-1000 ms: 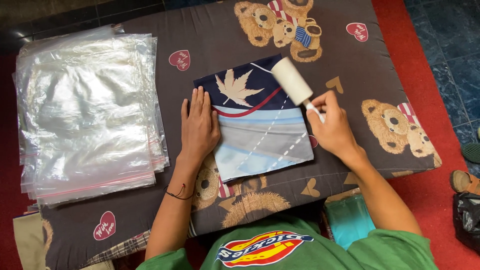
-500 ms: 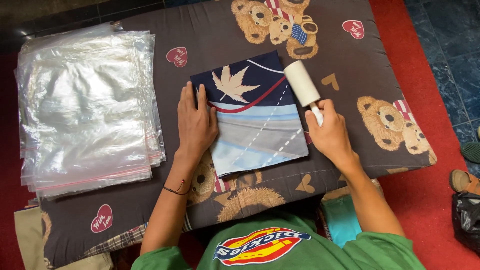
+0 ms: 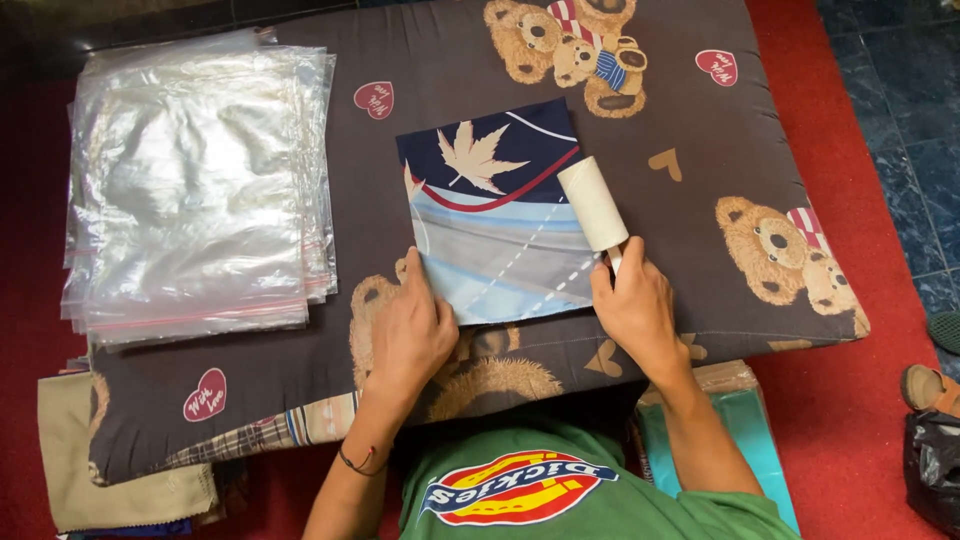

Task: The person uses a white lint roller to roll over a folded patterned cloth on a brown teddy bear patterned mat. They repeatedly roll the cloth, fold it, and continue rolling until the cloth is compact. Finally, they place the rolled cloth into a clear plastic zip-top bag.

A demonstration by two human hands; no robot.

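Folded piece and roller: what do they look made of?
Folded piece: looks like woven printed fabric, matte, with stitched dashed lines and a leaf print. Roller: seemingly paper-wrapped, off-white and dull, on a handle hidden in the right hand. Left hand pins the fabric.

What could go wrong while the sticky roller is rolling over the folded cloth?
The left hand pins only the lower left corner of the folded cloth, so the lint roller in the right hand might drag the far edge and wrinkle it. The roller sits at the cloth's right edge, so it may run off onto the teddy-bear cover and pick up fluff there.
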